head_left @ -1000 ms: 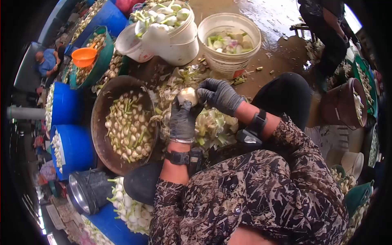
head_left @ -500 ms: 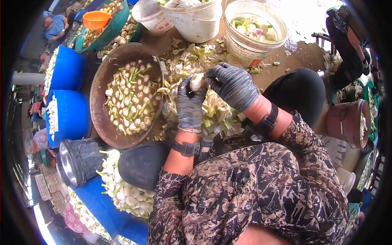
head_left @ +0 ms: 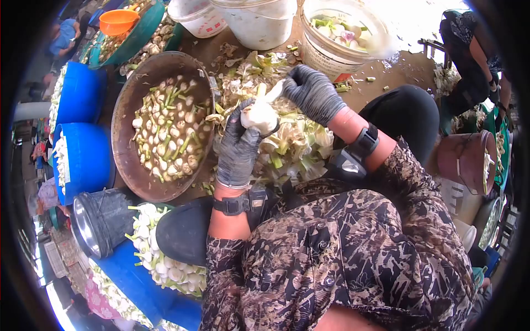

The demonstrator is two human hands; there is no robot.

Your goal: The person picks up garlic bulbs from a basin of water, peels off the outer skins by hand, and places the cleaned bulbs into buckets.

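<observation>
Wet brown floor (head_left: 406, 74) opens at 2 o'clock from the view's centre, between the right knee (head_left: 406, 113), the white bucket (head_left: 323, 55) and another person (head_left: 469, 60) seated beyond. Little open room lies at 9 o'clock, where the round brown basin (head_left: 124, 143) comes near the left knee (head_left: 185, 231); its rim also stands close to the left hand (head_left: 237, 151).

The basin holds small bulbs with green stalks in murky water. Two blue tubs (head_left: 88, 96) with pale bulbs stand beyond it, at 9 and 10 o'clock. At 11 sits a green tub (head_left: 142, 34) bearing an orange bowl (head_left: 118, 22), at 12 a white pail (head_left: 262, 30), and at 3 a maroon bucket (head_left: 461, 160). The white bucket, at 1, contains pale bulbs and green pieces.

A heap of peelings (head_left: 292, 140) covers the floor below the hands. Above it, the gloved left hand cups the white bulb (head_left: 259, 116), its fingers curled around the sides; the gloved right hand (head_left: 316, 96) has its fingers pressed together, pinching a pale strip (head_left: 279, 88) near the stalk
</observation>
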